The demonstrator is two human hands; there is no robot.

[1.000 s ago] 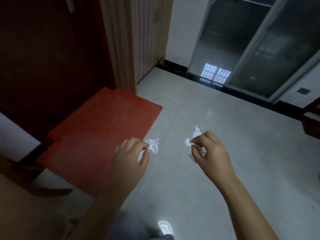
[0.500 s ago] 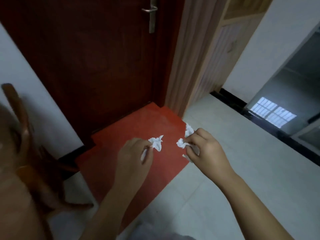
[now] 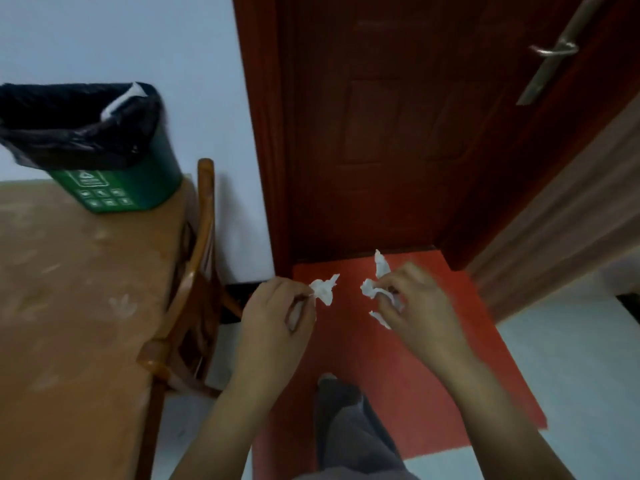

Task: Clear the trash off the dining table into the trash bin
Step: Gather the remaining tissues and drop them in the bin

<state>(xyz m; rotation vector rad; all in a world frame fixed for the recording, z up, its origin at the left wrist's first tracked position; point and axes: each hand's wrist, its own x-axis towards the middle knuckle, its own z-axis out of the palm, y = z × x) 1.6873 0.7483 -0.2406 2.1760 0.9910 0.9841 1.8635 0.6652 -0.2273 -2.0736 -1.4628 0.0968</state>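
A left tissue wad [image 3: 324, 289] and a right tissue wad [image 3: 373, 285] hang over a red doormat [image 3: 450, 375] at a dark red door [image 3: 381, 133]. Well to the left, a black-lined green trash bin [image 3: 149, 183] stands on the wooden dining table [image 3: 69, 306], with a wooden chair [image 3: 204, 216] in between. The left hand [image 3: 277, 320] pinches its wad between thumb and forefinger. The right hand [image 3: 419, 313] grips the other in curled fingertips. The backs of both hands face up.

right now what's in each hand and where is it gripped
Left hand pinches a crumpled white tissue at its edge with the fingertips; right hand grips another crumpled tissue around its middle.
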